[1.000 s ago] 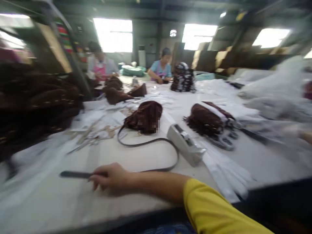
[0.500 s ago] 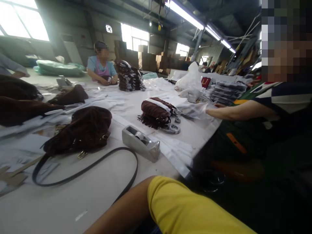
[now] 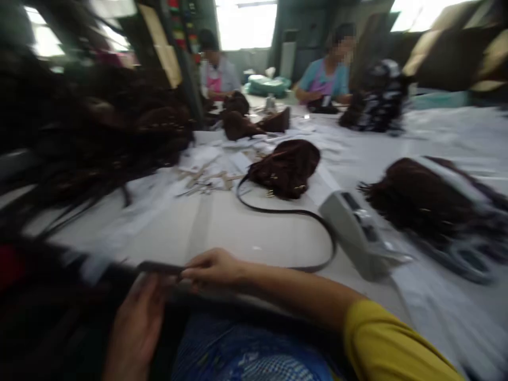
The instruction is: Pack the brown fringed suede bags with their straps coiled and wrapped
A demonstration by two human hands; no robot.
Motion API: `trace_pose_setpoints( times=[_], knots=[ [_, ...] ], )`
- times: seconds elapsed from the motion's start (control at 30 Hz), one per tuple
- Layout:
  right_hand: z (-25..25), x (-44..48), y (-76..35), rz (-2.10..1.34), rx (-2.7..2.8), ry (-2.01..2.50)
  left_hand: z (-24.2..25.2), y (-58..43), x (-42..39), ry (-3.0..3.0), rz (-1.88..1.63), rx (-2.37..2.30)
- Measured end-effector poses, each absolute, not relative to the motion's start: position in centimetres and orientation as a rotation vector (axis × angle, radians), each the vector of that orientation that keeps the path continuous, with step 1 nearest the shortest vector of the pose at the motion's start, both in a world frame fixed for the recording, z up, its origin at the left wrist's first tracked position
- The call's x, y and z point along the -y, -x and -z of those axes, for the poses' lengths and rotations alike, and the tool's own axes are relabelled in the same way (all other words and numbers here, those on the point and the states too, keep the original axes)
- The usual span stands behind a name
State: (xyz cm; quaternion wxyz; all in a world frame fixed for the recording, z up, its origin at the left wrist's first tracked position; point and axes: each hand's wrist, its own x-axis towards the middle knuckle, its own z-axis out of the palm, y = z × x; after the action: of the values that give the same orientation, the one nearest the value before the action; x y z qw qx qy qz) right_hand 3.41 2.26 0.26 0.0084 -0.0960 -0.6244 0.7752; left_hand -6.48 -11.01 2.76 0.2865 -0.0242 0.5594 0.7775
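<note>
On the surface (image 3: 238, 233), banded fringed bag (image 3: 408, 193), unbanded handbag (image 3: 291, 164); pinching strap (image 3: 293, 212) in right hand (image 3: 216, 267); cannot tell grip of left hand (image 3: 141, 317).

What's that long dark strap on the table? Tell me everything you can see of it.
The strap is a narrow, flat, near-black band, leather-like in look. From beside the dark brown bag, it curves over the pale tabletop, bends back near the grey tape dispenser and disappears behind the right forearm. Beyond, what seems its other end is held in the right hand; the left hand is just below, too blurred to confirm touch.
</note>
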Motion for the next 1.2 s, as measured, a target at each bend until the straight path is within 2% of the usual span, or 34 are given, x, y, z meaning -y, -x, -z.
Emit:
trace_pose_setpoints(
  times=[0.13,0.4,0.63,0.77,0.97,1.2],
  knots=[
    [-0.4,-2.6,-2.9,-2.324,1.948,0.268,-1.6,6.9,12.3,-0.033,-2.201,-1.409],
    [-2.0,-1.6,-3.6,-2.100,1.973,0.382,-2.1,7.9,13.3,0.166,-2.333,-1.289],
    [-2.7,-0.9,-3.7,-2.050,2.096,0.266,-2.8,8.2,13.4,0.090,-2.394,-1.406],
    [-3.0,-0.4,-3.7,-2.020,2.180,0.212,-3.1,5.4,13.1,-0.175,-2.286,-1.531],
    [-0.8,-1.6,-3.2,-1.796,2.299,0.390,-2.9,3.9,13.2,-0.294,-2.228,-1.452],
    [2.2,-3.2,-2.9,-1.544,2.327,0.254,-2.1,4.2,13.4,-0.096,-2.207,-1.501]
  ],
)
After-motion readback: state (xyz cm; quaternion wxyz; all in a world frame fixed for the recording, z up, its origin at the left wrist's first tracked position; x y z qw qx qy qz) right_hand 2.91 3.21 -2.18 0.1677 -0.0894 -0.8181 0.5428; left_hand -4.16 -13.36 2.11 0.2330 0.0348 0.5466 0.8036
